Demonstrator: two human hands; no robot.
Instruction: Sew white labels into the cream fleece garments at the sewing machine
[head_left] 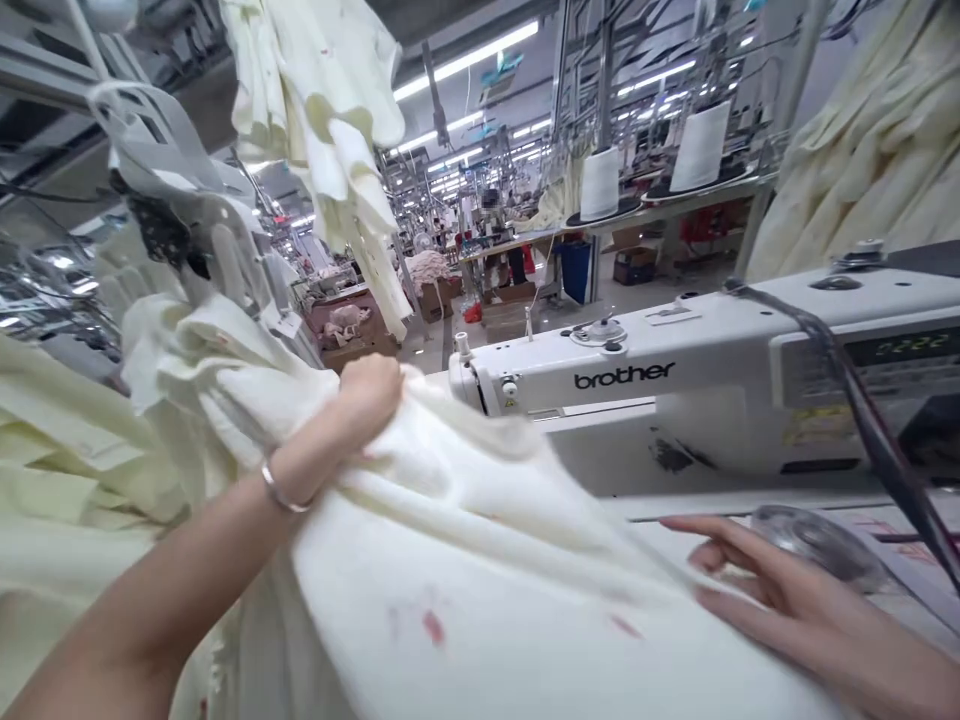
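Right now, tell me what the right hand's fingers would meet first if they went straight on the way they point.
The right hand points left, flat on the cream fabric; likely more of that fabric's folds, though depth is unclear.

The white sewing machine [675,390] carries the brand "brother" in black lowercase letters on the front of its arm. Its small display [911,347] at the right glows with green digits, too blurred to read for certain.
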